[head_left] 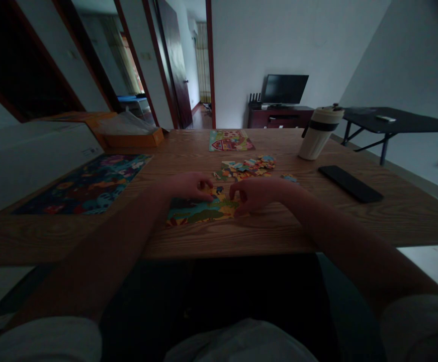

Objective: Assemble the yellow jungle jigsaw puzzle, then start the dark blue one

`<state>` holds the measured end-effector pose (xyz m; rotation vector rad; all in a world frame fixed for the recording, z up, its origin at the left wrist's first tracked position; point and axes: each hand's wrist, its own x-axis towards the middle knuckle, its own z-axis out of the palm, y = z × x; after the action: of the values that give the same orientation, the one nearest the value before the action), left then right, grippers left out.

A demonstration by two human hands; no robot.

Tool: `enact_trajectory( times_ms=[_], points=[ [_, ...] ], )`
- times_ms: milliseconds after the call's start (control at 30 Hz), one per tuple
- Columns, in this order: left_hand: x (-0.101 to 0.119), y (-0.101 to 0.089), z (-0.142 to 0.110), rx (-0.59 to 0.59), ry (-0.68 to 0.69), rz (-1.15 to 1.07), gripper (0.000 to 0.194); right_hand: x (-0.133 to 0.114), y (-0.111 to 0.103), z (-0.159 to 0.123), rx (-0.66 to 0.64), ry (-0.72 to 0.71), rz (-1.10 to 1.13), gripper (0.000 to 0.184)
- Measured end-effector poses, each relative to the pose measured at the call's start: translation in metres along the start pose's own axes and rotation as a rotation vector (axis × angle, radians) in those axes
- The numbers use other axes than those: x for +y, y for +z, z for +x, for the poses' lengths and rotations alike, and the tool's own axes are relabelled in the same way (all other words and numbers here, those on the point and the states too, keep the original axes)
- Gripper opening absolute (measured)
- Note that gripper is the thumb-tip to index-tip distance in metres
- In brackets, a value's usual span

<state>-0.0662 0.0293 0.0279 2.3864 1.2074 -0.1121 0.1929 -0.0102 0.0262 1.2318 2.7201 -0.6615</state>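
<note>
A partly joined jigsaw puzzle (207, 211) in teal, green and yellow lies flat near the table's front edge. At its upper left edge is my left hand (188, 186), its fingers curled with thumb and index close together; what lies between them is too dark to make out. My right hand (258, 193) has bent fingers around the puzzle's right edge, fingertips touching it. Between the two hands shows a small dark blue patch of a puzzle piece (219, 190). Just beyond, a heap of loose puzzle pieces (247, 168) is spread on the wood.
Farther back lies a colourful picture sheet (231, 141). A cream tumbler (319, 136) and a black phone (349, 183) are at right. On the left are a dark printed sheet (90, 186), a white box (33, 161) and an orange tray (132, 140) with plastic in it.
</note>
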Motion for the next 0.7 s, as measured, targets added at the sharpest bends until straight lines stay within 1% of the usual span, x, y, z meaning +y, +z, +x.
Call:
enact_trajectory(
  times_ms=[167,300,367,433,500,533,633,700],
  points=[
    [0.005,0.001,-0.001,0.042,-0.053,0.061,0.070,-0.004,0.001,0.001,-0.002,0.001,0.011,0.053],
    [0.004,0.000,-0.002,0.016,-0.056,0.054,0.070,-0.009,0.002,0.001,0.002,-0.037,0.025,0.055],
    [0.002,0.001,-0.001,0.017,-0.051,0.047,0.071,-0.008,-0.001,0.000,0.023,-0.053,0.044,0.054],
    [-0.001,0.001,0.001,0.022,-0.039,0.046,0.072,-0.003,-0.008,-0.004,0.096,-0.057,0.070,0.051],
    [-0.004,0.002,0.003,0.021,-0.034,0.049,0.073,0.009,-0.019,-0.009,0.227,-0.020,0.101,0.047],
    [-0.005,0.002,0.003,0.017,-0.040,0.051,0.073,0.018,-0.025,-0.012,0.304,0.021,0.121,0.045],
    [-0.006,0.001,0.003,0.009,-0.066,0.054,0.072,0.052,-0.038,-0.016,0.511,0.204,0.157,0.041],
    [-0.007,-0.001,0.001,-0.005,-0.077,0.049,0.074,0.076,-0.042,-0.018,0.556,0.318,0.136,0.039]
  ],
)
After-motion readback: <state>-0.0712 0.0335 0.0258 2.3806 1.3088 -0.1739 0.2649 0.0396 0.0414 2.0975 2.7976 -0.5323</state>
